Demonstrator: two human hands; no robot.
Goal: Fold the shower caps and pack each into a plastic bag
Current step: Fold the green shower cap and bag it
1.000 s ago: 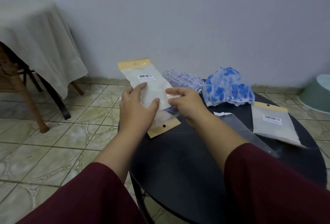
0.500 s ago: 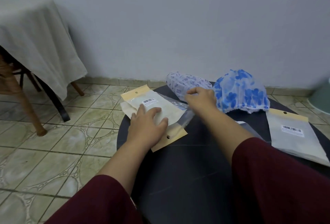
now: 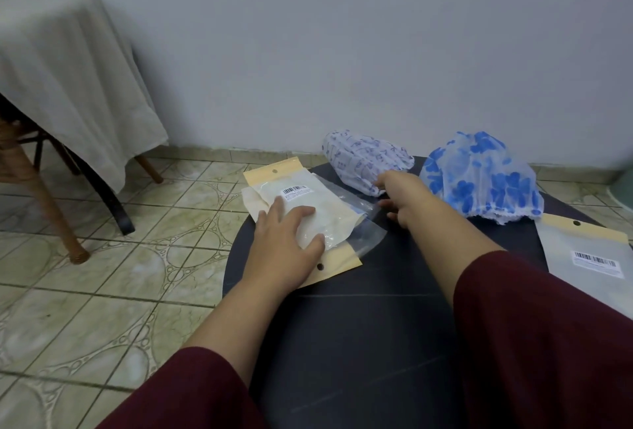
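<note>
My left hand (image 3: 286,240) rests flat, fingers spread, on a packed plastic bag (image 3: 308,204) with a tan header and barcode label, lying atop another bag at the left edge of the round black table (image 3: 359,343). My right hand (image 3: 404,197) reaches to the pale patterned shower cap (image 3: 363,160) at the table's far side, fingertips touching its lower edge. A blue-flowered shower cap (image 3: 479,178) sits puffed up to its right. An empty bag (image 3: 589,257) with a barcode lies at the right edge.
A cloth-covered table (image 3: 68,86) with wooden legs stands at the left on the tiled floor (image 3: 102,274). A grey wall (image 3: 342,52) rises right behind the black table. A green basin edge (image 3: 625,185) shows at far right.
The packed bag, held up in both hands a second ago, now lies on the table under my left hand. My right hand let go of it and moved right to the patterned cap.
</note>
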